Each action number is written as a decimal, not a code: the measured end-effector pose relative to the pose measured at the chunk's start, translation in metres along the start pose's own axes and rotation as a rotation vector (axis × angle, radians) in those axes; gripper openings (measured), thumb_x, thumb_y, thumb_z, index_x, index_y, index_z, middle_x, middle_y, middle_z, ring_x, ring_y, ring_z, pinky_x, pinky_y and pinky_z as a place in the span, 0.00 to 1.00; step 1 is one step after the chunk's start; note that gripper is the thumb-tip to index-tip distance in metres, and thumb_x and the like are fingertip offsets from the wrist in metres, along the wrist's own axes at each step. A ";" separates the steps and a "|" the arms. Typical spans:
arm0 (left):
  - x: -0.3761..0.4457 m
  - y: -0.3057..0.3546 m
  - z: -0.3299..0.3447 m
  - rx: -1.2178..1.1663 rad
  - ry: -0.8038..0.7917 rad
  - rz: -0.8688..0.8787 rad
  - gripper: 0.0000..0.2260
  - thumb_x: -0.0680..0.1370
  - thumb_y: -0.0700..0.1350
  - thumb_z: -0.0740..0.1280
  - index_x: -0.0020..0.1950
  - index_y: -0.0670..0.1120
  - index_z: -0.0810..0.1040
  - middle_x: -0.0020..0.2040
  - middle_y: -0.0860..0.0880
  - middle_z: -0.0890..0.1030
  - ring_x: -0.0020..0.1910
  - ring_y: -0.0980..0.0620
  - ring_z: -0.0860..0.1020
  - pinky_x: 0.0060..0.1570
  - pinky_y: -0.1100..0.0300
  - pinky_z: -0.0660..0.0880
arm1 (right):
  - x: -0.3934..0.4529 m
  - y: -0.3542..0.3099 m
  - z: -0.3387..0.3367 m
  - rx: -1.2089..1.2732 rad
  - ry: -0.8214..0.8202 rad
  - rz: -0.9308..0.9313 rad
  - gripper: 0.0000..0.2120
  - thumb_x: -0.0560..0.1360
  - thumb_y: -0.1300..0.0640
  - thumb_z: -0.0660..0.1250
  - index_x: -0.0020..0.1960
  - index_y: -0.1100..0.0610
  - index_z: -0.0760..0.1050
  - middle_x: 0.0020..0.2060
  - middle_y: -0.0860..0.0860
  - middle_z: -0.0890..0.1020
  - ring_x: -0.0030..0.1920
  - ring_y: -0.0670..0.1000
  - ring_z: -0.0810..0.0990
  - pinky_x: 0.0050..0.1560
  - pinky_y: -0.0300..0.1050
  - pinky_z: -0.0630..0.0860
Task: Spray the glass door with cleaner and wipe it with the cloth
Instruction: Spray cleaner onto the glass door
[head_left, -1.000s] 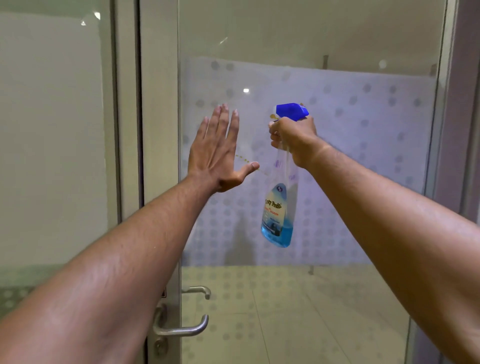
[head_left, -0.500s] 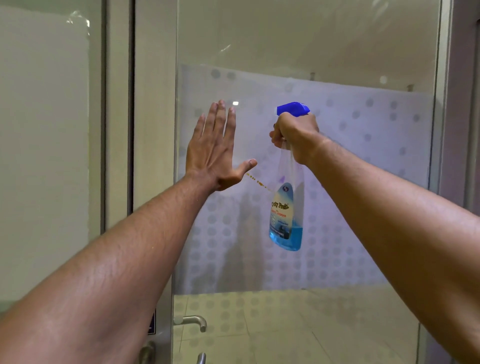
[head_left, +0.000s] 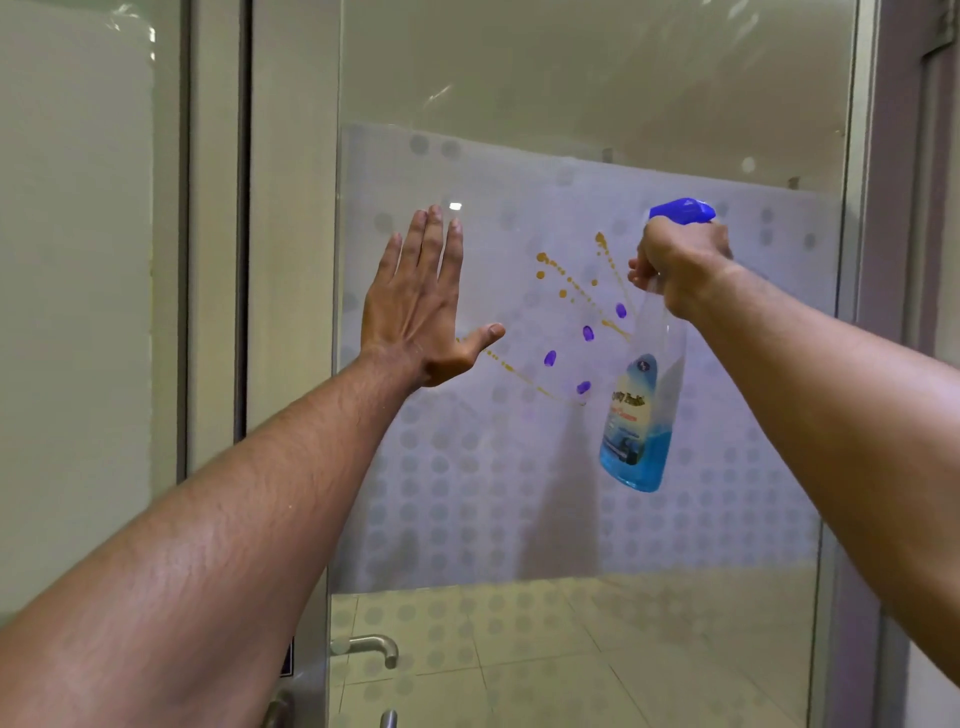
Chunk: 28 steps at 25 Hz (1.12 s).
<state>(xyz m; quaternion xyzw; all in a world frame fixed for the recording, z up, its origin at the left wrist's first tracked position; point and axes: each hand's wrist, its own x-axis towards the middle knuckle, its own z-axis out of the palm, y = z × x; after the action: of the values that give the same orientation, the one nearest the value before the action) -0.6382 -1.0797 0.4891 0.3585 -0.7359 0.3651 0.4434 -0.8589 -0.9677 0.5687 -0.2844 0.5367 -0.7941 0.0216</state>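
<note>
The glass door (head_left: 571, 519) fills the middle, with a frosted dotted band across it. My left hand (head_left: 421, 306) lies flat and open against the glass, fingers up. My right hand (head_left: 675, 265) grips the neck of a clear spray bottle (head_left: 641, 415) with a blue trigger head and blue liquid at the bottom, held upright close to the pane. Between my hands the glass carries yellow dotted streaks (head_left: 571, 291) and a few purple marks (head_left: 587, 332). No cloth is visible.
A metal door handle (head_left: 371, 649) sticks out at the lower left of the pane, beside the pale door frame (head_left: 291, 260). A metal frame edge (head_left: 857, 260) runs along the right. Tiled floor (head_left: 571, 649) shows through the lower glass.
My right hand and the bottle have shifted right, away from my left hand. This uncovers yellow streaks and purple marks on the glass. My left hand stays flat on the pane.
</note>
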 end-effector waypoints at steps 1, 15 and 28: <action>-0.001 0.002 0.000 -0.009 -0.001 0.002 0.48 0.72 0.71 0.51 0.79 0.40 0.41 0.79 0.39 0.43 0.79 0.43 0.42 0.77 0.46 0.44 | 0.000 0.007 -0.006 -0.019 -0.016 0.013 0.18 0.68 0.66 0.62 0.58 0.63 0.71 0.51 0.59 0.82 0.34 0.50 0.82 0.34 0.45 0.84; -0.034 0.000 -0.007 -0.048 -0.063 0.019 0.48 0.72 0.72 0.50 0.79 0.40 0.43 0.79 0.39 0.45 0.79 0.42 0.43 0.77 0.45 0.46 | -0.074 0.064 0.021 0.026 -0.304 0.093 0.25 0.66 0.68 0.64 0.63 0.64 0.73 0.46 0.59 0.85 0.41 0.51 0.85 0.35 0.43 0.84; -0.098 0.009 -0.057 0.068 -0.185 -0.039 0.47 0.73 0.72 0.49 0.79 0.41 0.42 0.79 0.39 0.44 0.79 0.42 0.43 0.77 0.46 0.47 | -0.132 0.088 0.009 0.073 -0.557 0.072 0.21 0.71 0.63 0.74 0.60 0.58 0.69 0.50 0.53 0.76 0.50 0.50 0.77 0.51 0.47 0.78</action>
<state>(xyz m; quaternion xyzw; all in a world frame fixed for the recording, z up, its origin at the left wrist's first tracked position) -0.5898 -1.0068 0.4169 0.4198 -0.7536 0.3467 0.3683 -0.7677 -0.9676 0.4384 -0.4713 0.4911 -0.7028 0.2066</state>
